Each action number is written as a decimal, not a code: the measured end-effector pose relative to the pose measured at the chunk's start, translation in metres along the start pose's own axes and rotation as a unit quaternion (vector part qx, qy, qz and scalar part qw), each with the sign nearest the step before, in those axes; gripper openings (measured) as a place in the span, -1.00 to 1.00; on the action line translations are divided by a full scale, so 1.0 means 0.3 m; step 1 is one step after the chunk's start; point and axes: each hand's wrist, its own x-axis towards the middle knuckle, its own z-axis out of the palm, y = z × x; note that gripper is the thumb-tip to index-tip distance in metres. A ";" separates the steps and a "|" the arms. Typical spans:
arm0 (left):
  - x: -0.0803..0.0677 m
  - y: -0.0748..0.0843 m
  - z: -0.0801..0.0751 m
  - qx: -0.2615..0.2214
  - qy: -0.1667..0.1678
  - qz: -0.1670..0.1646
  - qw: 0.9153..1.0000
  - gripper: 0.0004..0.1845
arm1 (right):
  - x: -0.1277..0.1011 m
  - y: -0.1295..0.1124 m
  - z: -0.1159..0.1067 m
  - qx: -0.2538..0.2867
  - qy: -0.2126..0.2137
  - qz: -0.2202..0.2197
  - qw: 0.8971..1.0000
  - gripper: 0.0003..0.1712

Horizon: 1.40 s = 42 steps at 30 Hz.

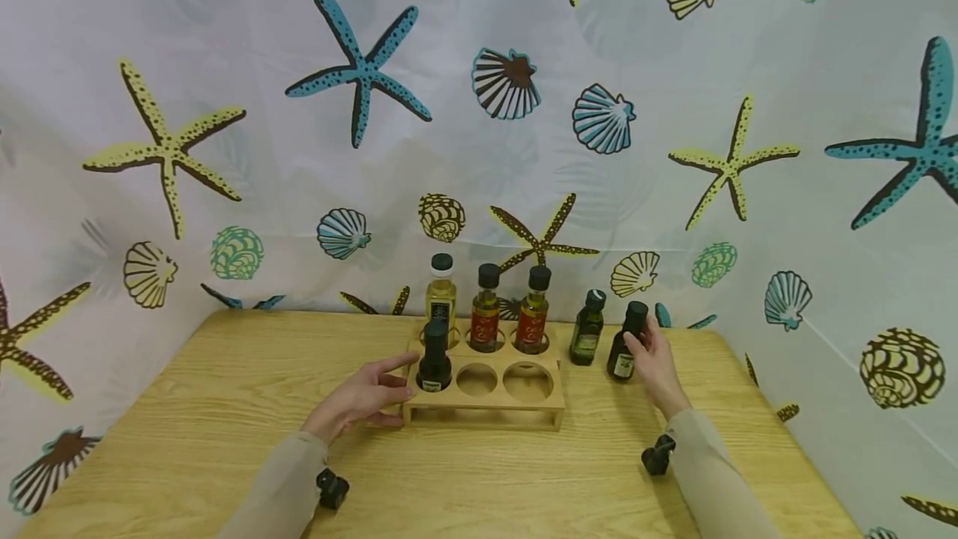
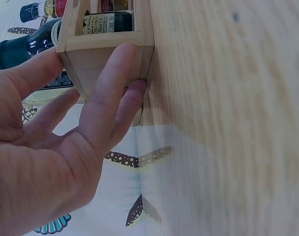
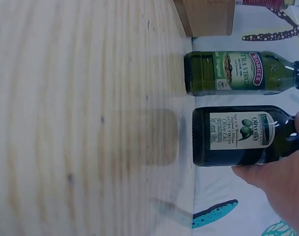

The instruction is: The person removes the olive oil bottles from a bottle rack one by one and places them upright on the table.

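Light wooden table (image 1: 224, 406) with a bottle rack and two loose bottles.

A wooden rack (image 1: 486, 402) stands mid-table, its two front right holes open. Right of it, directly on the tabletop, stand a green Borges bottle (image 1: 587, 328) and, just beside, a dark Olivolià bottle (image 1: 625, 343), which seems slightly tilted, though the head view is too small to be sure.

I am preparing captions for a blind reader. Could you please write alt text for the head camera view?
A person's right hand holds a dark bottle standing on a wooden table, while the left hand touches the left end of a wooden rack. The rack holds four bottles, with two front holes empty; a green bottle stands beside it. A seashell curtain hangs behind.
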 end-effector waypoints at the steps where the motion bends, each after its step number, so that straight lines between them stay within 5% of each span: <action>1: 0.001 0.000 0.000 0.001 -0.001 0.000 1.000 -0.32 | 0.003 0.002 -0.003 -0.001 0.000 0.001 1.000 -0.21; 22: 0.011 0.001 -0.003 0.005 0.002 -0.004 1.000 -0.33 | 0.053 0.049 -0.058 -0.032 -0.029 -0.012 0.999 -0.17; 32: -0.002 0.009 -0.007 0.009 -0.012 0.002 1.000 -0.30 | 0.066 0.021 -0.082 -0.090 -0.050 0.017 0.995 -0.12; 42: -0.003 0.003 -0.005 0.005 -0.012 0.005 1.000 -0.30 | 0.079 0.043 -0.086 -0.074 -0.046 0.006 0.996 -0.15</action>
